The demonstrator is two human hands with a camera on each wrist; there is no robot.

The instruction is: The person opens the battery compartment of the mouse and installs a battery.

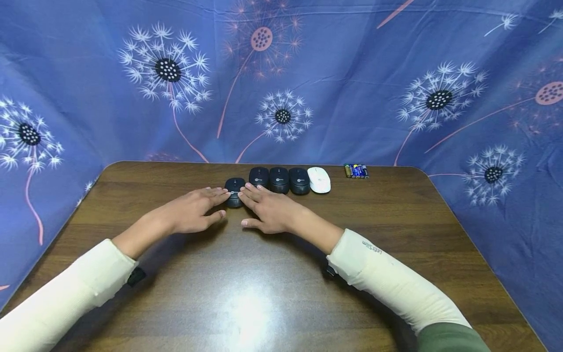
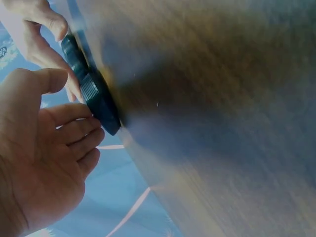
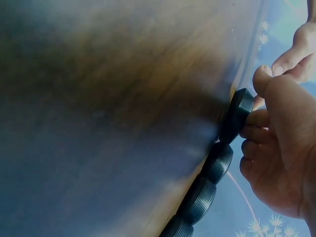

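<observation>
A black computer mouse (image 1: pixel 235 184) lies between the two hands, a little nearer than a row of other mice. My left hand (image 1: pixel 191 211) reaches it from the left, its nearly straight fingertips at the mouse's side. From the right, my right hand (image 1: pixel 274 210) has its extended fingers at the opposite side. Both thumbs stand apart from the mouse. In the left wrist view the mouse (image 2: pixel 101 103) is beside the left fingertips; in the right wrist view the mouse (image 3: pixel 237 116) is beside the right fingers. Neither hand curls round it.
Behind the right hand stand three black mice (image 1: pixel 279 179) side by side, then a white mouse (image 1: pixel 319 180) at the row's right end. Several batteries (image 1: pixel 357 171) lie farther right near the back edge of the wooden table (image 1: pixel 396 220). A blue flowered cloth (image 1: pixel 352 98) hangs behind.
</observation>
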